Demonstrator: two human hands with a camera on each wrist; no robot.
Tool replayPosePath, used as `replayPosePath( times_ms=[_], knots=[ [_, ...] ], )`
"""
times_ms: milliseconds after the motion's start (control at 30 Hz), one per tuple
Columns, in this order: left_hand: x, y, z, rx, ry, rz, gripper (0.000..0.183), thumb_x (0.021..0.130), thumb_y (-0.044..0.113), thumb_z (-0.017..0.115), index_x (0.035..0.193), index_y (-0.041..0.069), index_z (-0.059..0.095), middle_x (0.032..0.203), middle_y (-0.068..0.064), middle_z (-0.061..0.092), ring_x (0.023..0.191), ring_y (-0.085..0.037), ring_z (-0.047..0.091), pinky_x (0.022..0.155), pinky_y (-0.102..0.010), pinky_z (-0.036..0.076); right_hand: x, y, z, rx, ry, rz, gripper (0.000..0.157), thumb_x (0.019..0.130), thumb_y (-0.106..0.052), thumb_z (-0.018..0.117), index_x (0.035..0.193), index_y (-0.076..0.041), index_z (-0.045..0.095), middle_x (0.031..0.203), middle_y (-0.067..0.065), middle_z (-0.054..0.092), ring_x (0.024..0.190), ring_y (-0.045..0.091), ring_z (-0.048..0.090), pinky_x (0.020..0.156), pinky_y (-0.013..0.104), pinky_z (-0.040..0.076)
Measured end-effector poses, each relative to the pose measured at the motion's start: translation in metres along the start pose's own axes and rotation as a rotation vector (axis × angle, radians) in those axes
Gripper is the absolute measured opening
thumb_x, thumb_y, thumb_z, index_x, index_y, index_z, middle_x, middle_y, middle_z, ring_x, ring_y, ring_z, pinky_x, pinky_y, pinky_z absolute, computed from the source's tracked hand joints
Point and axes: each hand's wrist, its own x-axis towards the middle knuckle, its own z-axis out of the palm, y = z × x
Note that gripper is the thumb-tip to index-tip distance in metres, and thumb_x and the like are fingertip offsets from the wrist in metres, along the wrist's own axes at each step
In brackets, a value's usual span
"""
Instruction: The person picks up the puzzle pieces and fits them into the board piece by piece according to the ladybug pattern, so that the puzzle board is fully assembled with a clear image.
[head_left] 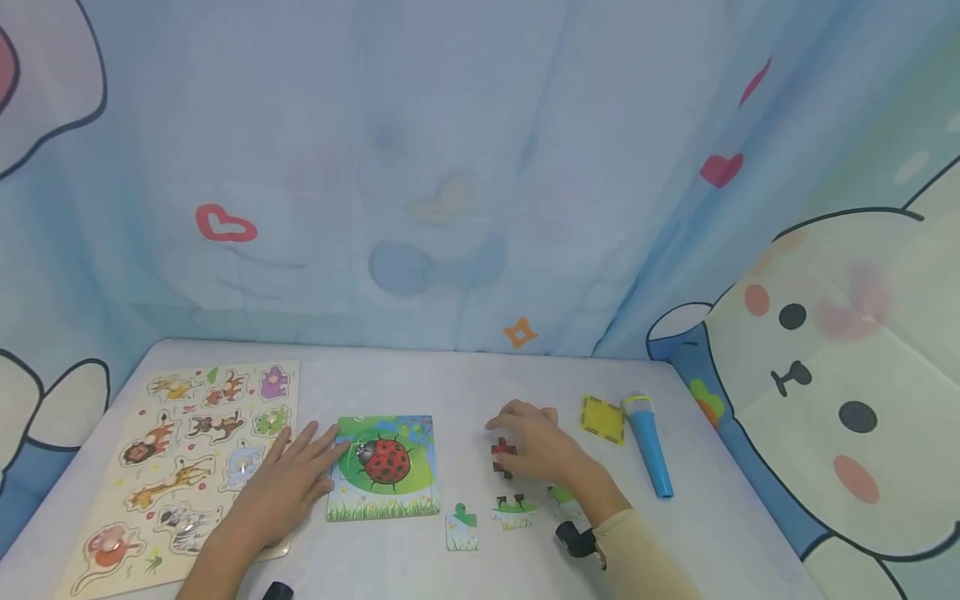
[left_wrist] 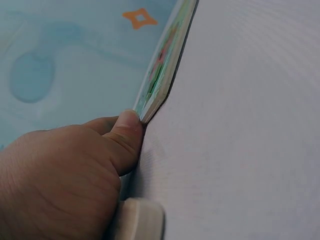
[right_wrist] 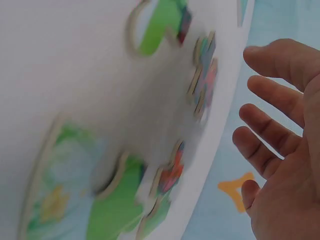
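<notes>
My left hand (head_left: 281,492) rests at the left edge of a square ladybug puzzle (head_left: 384,468), its spread fingers touching that edge. In the left wrist view the thumb (left_wrist: 127,130) meets the board's corner. Over loose jigsaw pieces hovers my right hand (head_left: 536,442), with nothing held; the right wrist view shows its fingers (right_wrist: 270,127) loosely extended and apart from the pieces. A red piece (head_left: 501,458) lies partly under it. Nearer the front are a green-and-white piece (head_left: 461,532), a grass piece (head_left: 513,512) and another piece (head_left: 564,497), partly covered by the right arm.
A large wooden animal puzzle board (head_left: 161,467) lies at the left, partly beneath the left forearm. To the right are a yellow square tile (head_left: 602,419) and a blue toy microphone (head_left: 651,450). A printed curtain (head_left: 450,167) hangs behind the white table (head_left: 465,379).
</notes>
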Motion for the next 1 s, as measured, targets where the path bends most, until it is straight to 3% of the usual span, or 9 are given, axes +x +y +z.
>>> replayPosePath(
  times_ms=[133, 300, 533, 733, 1000],
  knots=[
    [0.0, 0.0, 0.0, -0.005, -0.011, -0.005, 0.051, 0.095, 0.023, 0.063, 0.144, 0.016, 0.05, 0.154, -0.007, 0.036, 0.142, -0.038, 0.026, 0.118, -0.057, 0.01, -0.008, 0.006, -0.001, -0.002, -0.051, 0.047, 0.039, 0.079, -0.031, 0.079, 0.117, -0.027, 0.07, 0.108, -0.011, 0.058, 0.1, 0.009, 0.051, 0.083, 0.044, 0.032],
    [0.0, 0.0, -0.001, -0.01, -0.014, -0.009, 0.051, 0.096, 0.024, 0.062, 0.145, 0.016, 0.049, 0.154, -0.007, 0.036, 0.143, -0.037, 0.026, 0.118, -0.057, 0.009, -0.015, 0.01, 0.0, 0.003, -0.093, 0.015, 0.035, 0.081, -0.025, 0.076, 0.115, -0.03, 0.069, 0.099, -0.015, 0.057, 0.092, 0.006, 0.05, 0.078, 0.041, 0.031],
    [0.0, 0.0, -0.001, -0.024, -0.015, -0.012, 0.051, 0.096, 0.023, 0.062, 0.144, 0.016, 0.05, 0.154, -0.007, 0.037, 0.142, -0.037, 0.026, 0.118, -0.058, 0.009, -0.015, 0.013, 0.002, 0.056, -0.085, -0.006, 0.03, 0.083, -0.021, 0.073, 0.111, -0.029, 0.07, 0.093, -0.019, 0.056, 0.086, 0.004, 0.051, 0.078, 0.039, 0.031],
    [0.0, 0.001, 0.0, -0.034, -0.004, -0.015, 0.05, 0.095, 0.023, 0.063, 0.144, 0.016, 0.051, 0.153, -0.007, 0.038, 0.142, -0.038, 0.027, 0.117, -0.059, 0.01, -0.011, 0.013, 0.003, 0.052, -0.057, -0.042, 0.027, 0.083, -0.03, 0.078, 0.108, -0.029, 0.07, 0.094, -0.022, 0.055, 0.09, 0.001, 0.052, 0.079, 0.038, 0.03],
    [0.0, 0.001, -0.001, -0.022, -0.008, -0.023, 0.051, 0.096, 0.023, 0.062, 0.144, 0.016, 0.05, 0.154, -0.006, 0.037, 0.143, -0.037, 0.026, 0.118, -0.058, 0.01, 0.003, -0.007, 0.001, 0.076, -0.025, -0.107, 0.025, 0.084, -0.029, 0.076, 0.108, -0.027, 0.071, 0.099, -0.019, 0.057, 0.095, 0.004, 0.055, 0.082, 0.04, 0.031]
  ],
)
